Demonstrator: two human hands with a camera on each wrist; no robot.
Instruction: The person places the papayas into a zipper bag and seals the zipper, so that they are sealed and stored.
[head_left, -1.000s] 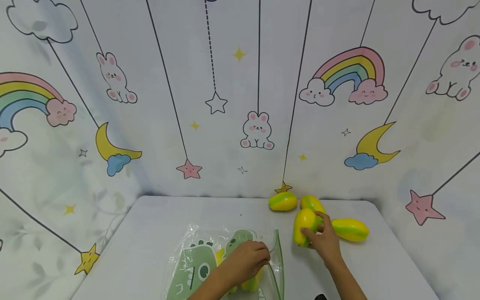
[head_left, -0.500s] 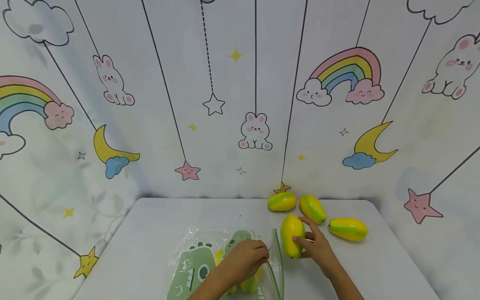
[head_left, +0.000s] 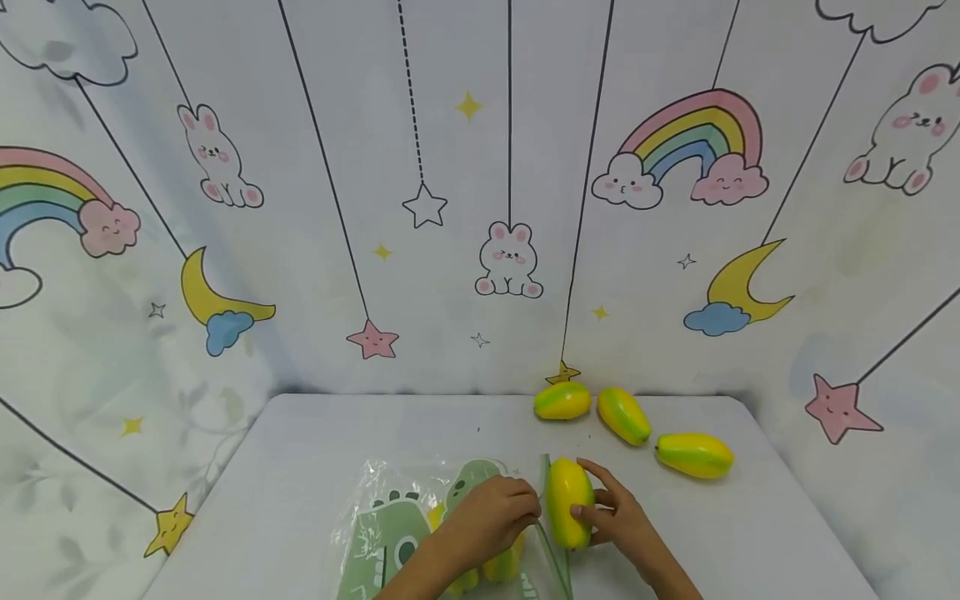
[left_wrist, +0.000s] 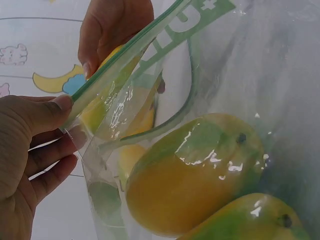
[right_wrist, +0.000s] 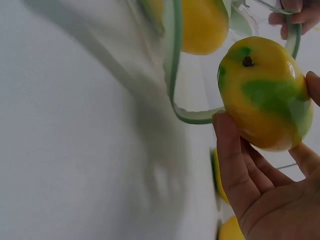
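Note:
In the head view my right hand (head_left: 622, 521) holds a yellow-green papaya (head_left: 570, 503) between thumb and fingers at the mouth of a clear zip bag (head_left: 360, 525). The bag has a green dinosaur print and a green zip edge (right_wrist: 172, 50). My left hand (head_left: 491, 512) pinches the top edge of the bag mouth, and the left wrist view shows its thumb (left_wrist: 50, 112) on the green strip. Inside the bag lie papayas (left_wrist: 195, 170), seen through the plastic. From the right wrist, the held papaya (right_wrist: 265, 95) sits right by the bag's opening.
Three more papayas lie at the back right of the white table (head_left: 315, 433): one at the rear (head_left: 562, 401), one beside it (head_left: 624, 415) and one farther right (head_left: 694, 455). A cloth wall (head_left: 435, 300) with cartoon prints stands behind the table.
My right hand has carried the papaya left and nearer, away from the other papayas to the bag mouth. The left hand stays at the bag's edge.

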